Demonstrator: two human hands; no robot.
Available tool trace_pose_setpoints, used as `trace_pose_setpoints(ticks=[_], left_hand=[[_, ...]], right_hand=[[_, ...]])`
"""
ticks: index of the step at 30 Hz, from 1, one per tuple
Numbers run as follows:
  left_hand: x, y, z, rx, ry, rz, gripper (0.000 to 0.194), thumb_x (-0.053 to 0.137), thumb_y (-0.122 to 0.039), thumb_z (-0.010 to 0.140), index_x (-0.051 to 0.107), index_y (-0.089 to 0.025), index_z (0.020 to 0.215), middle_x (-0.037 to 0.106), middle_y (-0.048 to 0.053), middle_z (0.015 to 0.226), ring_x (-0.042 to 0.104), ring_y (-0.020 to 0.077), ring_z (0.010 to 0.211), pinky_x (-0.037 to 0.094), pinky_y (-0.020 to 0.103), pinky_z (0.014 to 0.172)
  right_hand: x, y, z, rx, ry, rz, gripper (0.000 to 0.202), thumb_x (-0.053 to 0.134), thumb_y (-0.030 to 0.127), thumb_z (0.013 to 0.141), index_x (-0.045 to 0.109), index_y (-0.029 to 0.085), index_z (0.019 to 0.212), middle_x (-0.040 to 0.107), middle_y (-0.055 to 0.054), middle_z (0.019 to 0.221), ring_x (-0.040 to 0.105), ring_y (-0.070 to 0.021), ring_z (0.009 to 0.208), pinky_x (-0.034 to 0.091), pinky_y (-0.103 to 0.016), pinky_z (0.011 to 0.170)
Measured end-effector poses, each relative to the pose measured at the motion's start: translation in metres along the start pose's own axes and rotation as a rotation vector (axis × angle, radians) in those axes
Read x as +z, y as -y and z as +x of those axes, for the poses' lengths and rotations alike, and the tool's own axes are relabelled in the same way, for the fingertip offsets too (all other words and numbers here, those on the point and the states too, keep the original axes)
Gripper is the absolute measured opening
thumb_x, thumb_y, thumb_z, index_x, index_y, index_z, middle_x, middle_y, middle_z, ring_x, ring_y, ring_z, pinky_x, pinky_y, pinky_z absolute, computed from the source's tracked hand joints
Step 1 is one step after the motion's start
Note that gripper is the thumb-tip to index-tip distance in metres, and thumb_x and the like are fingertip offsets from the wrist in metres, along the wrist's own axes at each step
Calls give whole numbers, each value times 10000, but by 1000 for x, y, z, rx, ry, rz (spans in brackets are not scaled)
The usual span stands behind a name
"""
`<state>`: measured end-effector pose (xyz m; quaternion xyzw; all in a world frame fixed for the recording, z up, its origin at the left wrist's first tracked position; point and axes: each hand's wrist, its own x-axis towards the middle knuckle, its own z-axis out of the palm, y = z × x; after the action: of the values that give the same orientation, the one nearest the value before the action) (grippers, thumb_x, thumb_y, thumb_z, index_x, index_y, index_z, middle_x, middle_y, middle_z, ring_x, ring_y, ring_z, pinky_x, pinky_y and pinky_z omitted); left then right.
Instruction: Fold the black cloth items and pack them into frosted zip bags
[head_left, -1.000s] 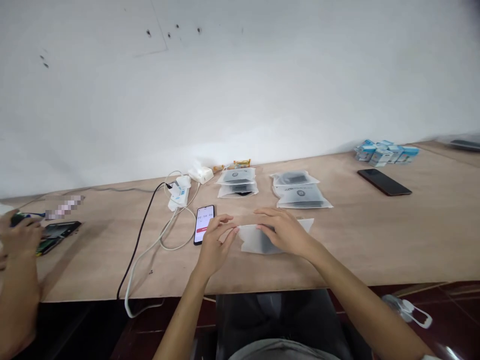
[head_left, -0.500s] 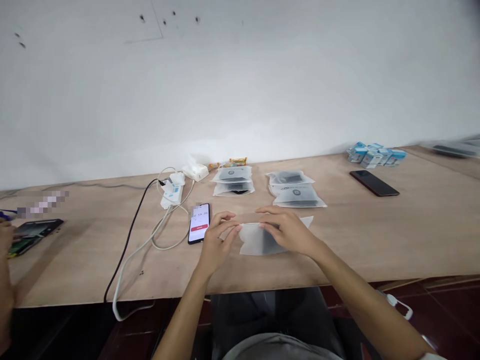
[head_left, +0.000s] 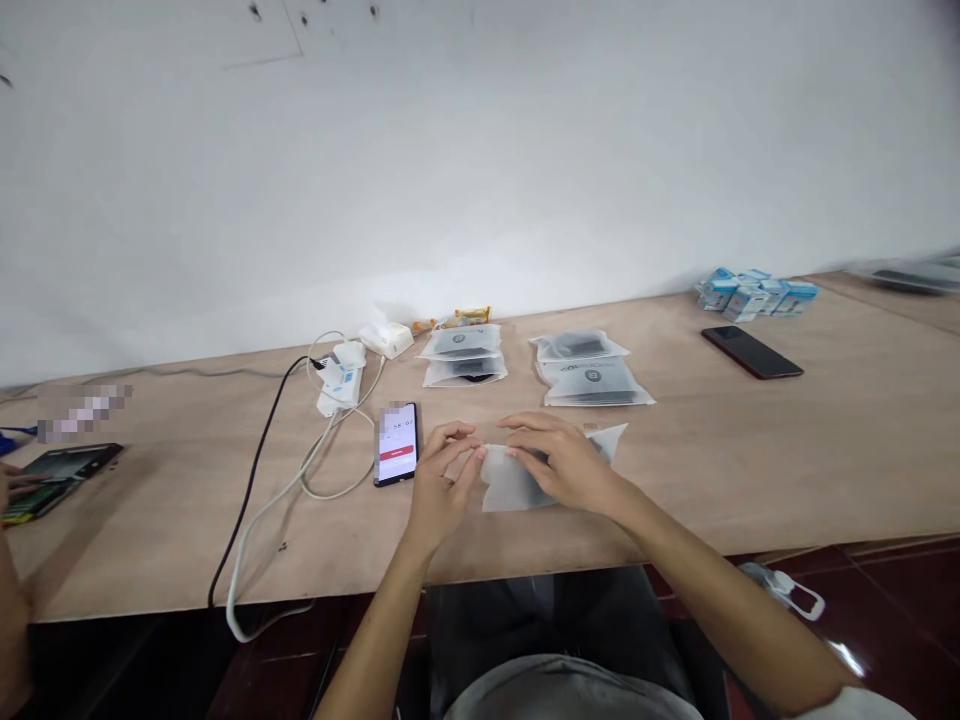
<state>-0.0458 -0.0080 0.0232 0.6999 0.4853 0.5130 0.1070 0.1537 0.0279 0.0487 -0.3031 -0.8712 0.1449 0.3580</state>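
Note:
A frosted plastic bag (head_left: 510, 485) with something dark inside lies near the table's front edge. My left hand (head_left: 444, 480) pinches the bag's top left corner between thumb and fingers. My right hand (head_left: 559, 455) grips the top edge a little farther right, its palm and wrist covering much of the bag. Beyond my hands lie two groups of similar frosted bags, the left ones (head_left: 461, 342) and the right ones (head_left: 596, 380), with dark flat items inside.
A lit phone (head_left: 396, 445) lies left of my left hand, beside a power strip (head_left: 340, 385) and loose cables. A dark phone (head_left: 752, 352) and small blue-white boxes (head_left: 750, 293) are at the right. Another person's hand (head_left: 16, 482) touches an opened device (head_left: 64, 475) at far left.
My right hand has slid slightly left along the bag's top edge, closer to my left hand. The camera view has shifted a little.

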Motion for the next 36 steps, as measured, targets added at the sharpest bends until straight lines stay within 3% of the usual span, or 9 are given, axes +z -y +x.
trace_pose_setpoints(ticks=[9,15,22,30,36], left_hand=[[2,-1,2,-21,13,0,151,601,-301,897,728,-222,918,614,66,1073,606,186,1005,513,347,885],[-3,0,1,-31,46,-23,148,602,-288,895,741,-243,915,616,59,1083,608,187,1011,517,340,870],[-3,-6,-2,-87,-79,10,135,659,-331,849,749,-236,816,621,40,997,607,174,927,527,319,822],[3,-18,-1,-60,-80,33,140,619,-289,879,728,-220,824,586,52,1048,593,173,944,506,329,862],[-18,-1,3,-50,-169,160,164,590,-309,886,681,-196,811,567,63,1078,584,195,1021,473,354,930]], right_hand=[[-1,3,1,-8,16,34,253,501,181,934,733,244,1015,669,-73,1227,629,-222,1101,506,-411,943],[0,0,0,31,10,34,229,512,186,931,734,239,946,675,-65,1218,638,-218,1082,510,-399,933],[0,4,5,69,40,70,163,582,263,910,720,244,996,651,-58,1263,624,-225,1122,489,-405,980],[-4,8,16,-36,85,84,169,525,223,932,693,222,928,624,-63,1291,620,-215,1115,482,-394,973],[-21,-18,2,10,23,0,139,541,209,902,667,220,843,629,-68,1281,629,-232,1096,497,-405,944]])
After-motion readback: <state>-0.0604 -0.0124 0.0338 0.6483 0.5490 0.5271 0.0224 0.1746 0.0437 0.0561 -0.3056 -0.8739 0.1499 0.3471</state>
